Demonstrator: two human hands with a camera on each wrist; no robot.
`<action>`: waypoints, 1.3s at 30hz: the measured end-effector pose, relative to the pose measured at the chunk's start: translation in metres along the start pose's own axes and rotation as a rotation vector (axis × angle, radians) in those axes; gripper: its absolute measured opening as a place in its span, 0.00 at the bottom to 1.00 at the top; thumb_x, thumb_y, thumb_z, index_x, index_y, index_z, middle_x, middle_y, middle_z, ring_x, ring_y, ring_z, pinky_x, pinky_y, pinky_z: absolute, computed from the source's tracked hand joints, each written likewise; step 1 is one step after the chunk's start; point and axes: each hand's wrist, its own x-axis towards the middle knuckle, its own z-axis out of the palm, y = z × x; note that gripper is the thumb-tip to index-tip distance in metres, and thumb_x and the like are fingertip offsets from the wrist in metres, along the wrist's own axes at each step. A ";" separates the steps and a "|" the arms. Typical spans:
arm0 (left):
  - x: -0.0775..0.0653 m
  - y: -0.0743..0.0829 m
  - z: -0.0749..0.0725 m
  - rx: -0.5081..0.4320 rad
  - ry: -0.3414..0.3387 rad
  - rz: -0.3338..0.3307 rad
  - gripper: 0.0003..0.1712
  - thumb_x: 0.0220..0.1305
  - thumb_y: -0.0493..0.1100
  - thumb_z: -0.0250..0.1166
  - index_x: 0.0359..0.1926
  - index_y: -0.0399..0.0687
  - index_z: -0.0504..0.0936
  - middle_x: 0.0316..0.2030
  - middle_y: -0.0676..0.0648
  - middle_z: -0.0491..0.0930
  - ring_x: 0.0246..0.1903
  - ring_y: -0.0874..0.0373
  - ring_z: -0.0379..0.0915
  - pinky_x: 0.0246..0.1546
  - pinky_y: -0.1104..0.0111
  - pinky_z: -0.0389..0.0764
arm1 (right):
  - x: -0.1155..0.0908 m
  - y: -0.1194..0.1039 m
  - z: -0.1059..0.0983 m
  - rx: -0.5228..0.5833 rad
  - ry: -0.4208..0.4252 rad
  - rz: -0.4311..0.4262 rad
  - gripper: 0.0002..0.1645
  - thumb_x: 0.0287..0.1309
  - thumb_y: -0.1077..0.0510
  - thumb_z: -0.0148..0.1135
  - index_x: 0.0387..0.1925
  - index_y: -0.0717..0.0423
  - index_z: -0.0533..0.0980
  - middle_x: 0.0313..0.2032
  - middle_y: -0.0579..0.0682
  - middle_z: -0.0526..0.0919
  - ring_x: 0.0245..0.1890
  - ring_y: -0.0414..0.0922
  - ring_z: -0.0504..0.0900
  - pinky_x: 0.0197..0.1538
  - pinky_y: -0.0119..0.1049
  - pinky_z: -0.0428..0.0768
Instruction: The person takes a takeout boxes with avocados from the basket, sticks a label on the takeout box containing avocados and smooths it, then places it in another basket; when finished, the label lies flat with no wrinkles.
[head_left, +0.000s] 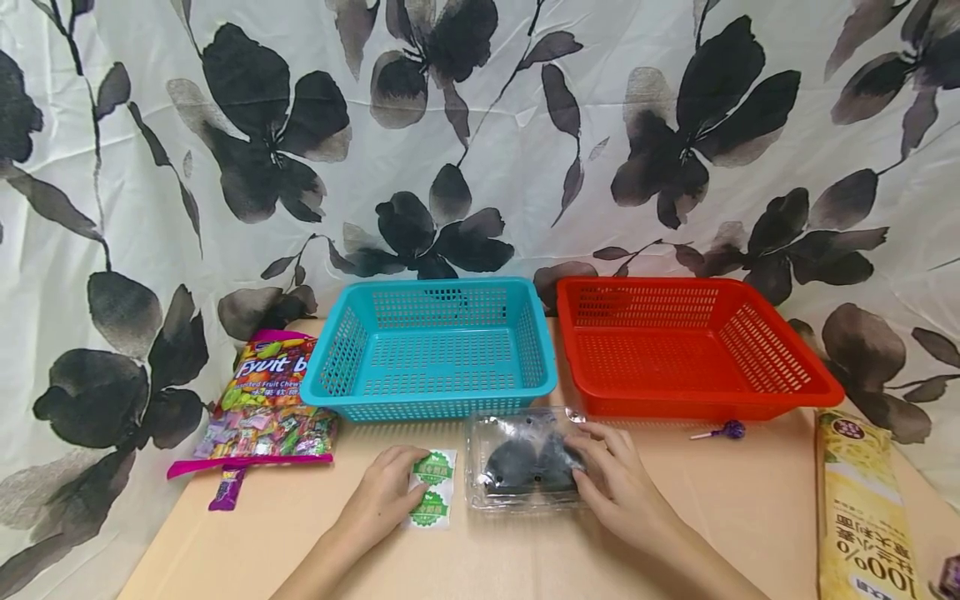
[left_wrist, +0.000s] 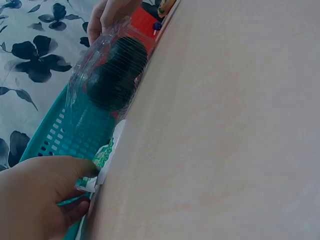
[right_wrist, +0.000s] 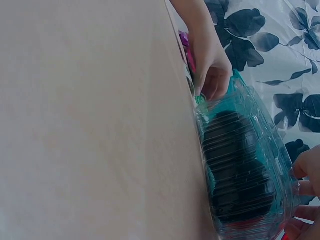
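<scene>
My left hand (head_left: 384, 493) holds the left edge of a small flat white packet with green round labels (head_left: 438, 503); in the left wrist view the thumb lies on it. Just right of the packet sits a clear plastic clamshell box (head_left: 480, 487) with two dark, rounded things (head_left: 513, 463) inside that look like avocados. My right hand (head_left: 618, 475) grips this box by its right side, fingertips on the lid and wall. The right wrist view shows the box (right_wrist: 265, 110) with the fingers at its far side.
Behind the hands stand a turquoise basket (head_left: 429, 408) and a red basket (head_left: 705, 406). At left lies a fruit chews bag (head_left: 262, 417) with a small purple candy (head_left: 227, 490) below it. A lollipop (head_left: 731, 430) and a yellow pasta bag (head_left: 862, 508) lie at right.
</scene>
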 end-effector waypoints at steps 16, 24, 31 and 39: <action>0.003 0.004 -0.003 -0.387 0.034 -0.170 0.14 0.42 0.28 0.67 0.33 0.43 0.81 0.29 0.50 0.80 0.25 0.65 0.76 0.28 0.77 0.78 | 0.000 0.000 -0.001 0.007 0.007 -0.014 0.26 0.39 0.66 0.65 0.47 0.51 0.74 0.52 0.51 0.70 0.48 0.46 0.65 0.43 0.36 0.67; 0.007 0.016 -0.020 -0.412 -0.001 -0.203 0.15 0.44 0.29 0.66 0.36 0.46 0.81 0.26 0.53 0.80 0.25 0.66 0.75 0.29 0.77 0.77 | 0.002 -0.001 -0.002 0.027 0.003 -0.030 0.26 0.40 0.66 0.64 0.47 0.52 0.74 0.52 0.52 0.70 0.48 0.48 0.65 0.44 0.34 0.66; 0.014 0.031 -0.040 -0.439 -0.017 -0.174 0.14 0.48 0.31 0.65 0.39 0.47 0.80 0.27 0.55 0.79 0.28 0.65 0.74 0.31 0.75 0.77 | 0.005 -0.003 -0.005 0.047 -0.011 -0.042 0.26 0.41 0.65 0.63 0.48 0.54 0.73 0.53 0.51 0.69 0.47 0.45 0.64 0.43 0.32 0.65; 0.018 0.046 -0.058 -0.416 0.074 -0.061 0.11 0.50 0.33 0.65 0.36 0.49 0.81 0.28 0.53 0.79 0.27 0.66 0.77 0.28 0.76 0.78 | 0.012 -0.013 -0.009 0.076 -0.032 -0.061 0.24 0.44 0.63 0.62 0.48 0.53 0.73 0.53 0.51 0.68 0.51 0.45 0.64 0.45 0.34 0.67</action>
